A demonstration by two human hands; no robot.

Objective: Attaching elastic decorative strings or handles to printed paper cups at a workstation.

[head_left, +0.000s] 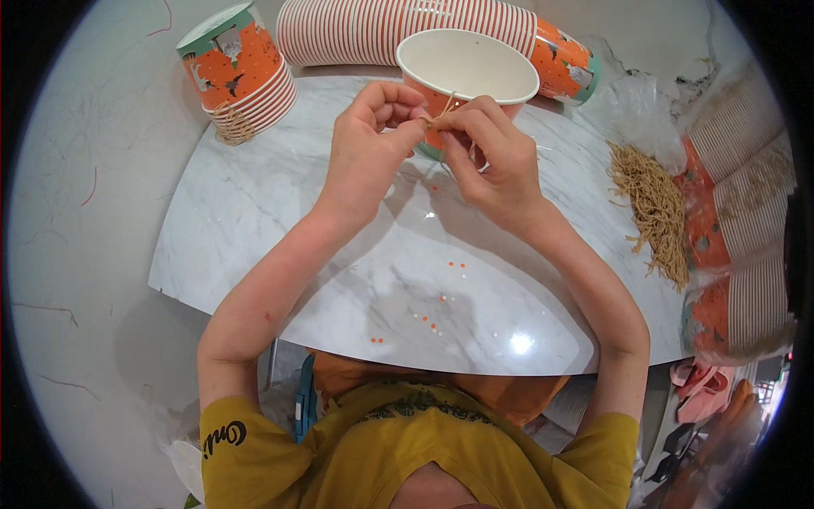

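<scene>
An orange paper bucket [413,53] with a white inside stands upright at the far side of the table, its front partly hidden by my hands. Thin tan twine [449,103] runs at its near rim. The fingertips of my left hand [373,140] are pinched on the twine just left of the bucket's middle. Close beside it, my right hand [496,157] pinches the twine too, thumb bent under the fingers. Whether the twine is knotted cannot be made out between the fingers.
A long stack of nested paper buckets [356,34] lies behind. Another stack [246,72] stands upside down at far left. Cut twine lengths [649,199] lie at right, near wrapped bucket stacks [746,204]. Small orange and white paper dots [432,322] are scattered on the marbled table [254,204].
</scene>
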